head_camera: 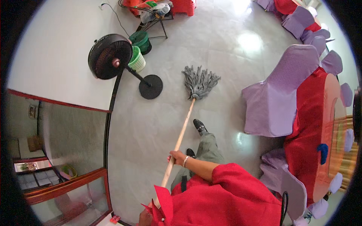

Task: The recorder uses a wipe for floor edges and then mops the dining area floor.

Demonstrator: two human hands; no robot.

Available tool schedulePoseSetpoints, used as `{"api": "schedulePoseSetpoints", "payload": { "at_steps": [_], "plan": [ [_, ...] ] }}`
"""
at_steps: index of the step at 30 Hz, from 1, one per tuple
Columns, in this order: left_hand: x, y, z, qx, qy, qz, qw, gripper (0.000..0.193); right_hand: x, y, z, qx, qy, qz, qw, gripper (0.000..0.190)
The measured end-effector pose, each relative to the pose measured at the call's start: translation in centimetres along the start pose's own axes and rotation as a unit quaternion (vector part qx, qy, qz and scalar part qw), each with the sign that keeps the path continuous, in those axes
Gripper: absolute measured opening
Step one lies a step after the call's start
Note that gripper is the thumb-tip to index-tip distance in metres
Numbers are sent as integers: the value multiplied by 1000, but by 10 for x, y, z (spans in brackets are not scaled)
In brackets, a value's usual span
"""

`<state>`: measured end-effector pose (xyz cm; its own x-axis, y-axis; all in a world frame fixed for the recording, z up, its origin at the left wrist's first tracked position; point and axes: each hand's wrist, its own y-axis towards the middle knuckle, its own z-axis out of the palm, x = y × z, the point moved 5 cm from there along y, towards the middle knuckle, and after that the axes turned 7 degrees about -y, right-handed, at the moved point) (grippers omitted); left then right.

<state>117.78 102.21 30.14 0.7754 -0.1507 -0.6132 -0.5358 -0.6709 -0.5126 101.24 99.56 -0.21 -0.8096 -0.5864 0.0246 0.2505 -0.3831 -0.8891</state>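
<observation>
A string mop with a grey head (201, 82) rests on the tiled floor ahead of my feet, its strands fanned out away from me. Its wooden handle (181, 135) slants back toward my body. Around the middle of the handle my right hand (176, 157) is closed, a bracelet on the wrist. My left hand (145, 217) is at the handle's upper end near the bottom edge of the picture, partly hidden by my red shirt collar (164, 197). One black shoe (200, 126) is forward, close to the mop head.
A black pedestal fan (110, 56) stands at the left on a round base (151, 86), beside a green-and-white basket (137, 60) and a dark green bin (141, 41). At right, a purple-covered chair (271, 99) adjoins a round table with red cloth (305, 124). A wood-framed glass panel (68, 185) lies left.
</observation>
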Motion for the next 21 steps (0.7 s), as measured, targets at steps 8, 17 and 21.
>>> {"api": "schedulePoseSetpoints", "payload": {
  "at_steps": [8, 17, 21],
  "plan": [
    [-52, 91, -11, -66, -15, -60, 996, 50, 69, 8, 22, -2, -36, 12, 999, 11],
    [-89, 238, -14, -130, -43, -117, 984, 42, 285, 118, 50, 74, -34, -35, 996, 14],
    [-73, 307, -2, -220, -149, -120, 957, 48, 380, 156, 96, 52, -156, -125, 978, 15]
  ]
}}
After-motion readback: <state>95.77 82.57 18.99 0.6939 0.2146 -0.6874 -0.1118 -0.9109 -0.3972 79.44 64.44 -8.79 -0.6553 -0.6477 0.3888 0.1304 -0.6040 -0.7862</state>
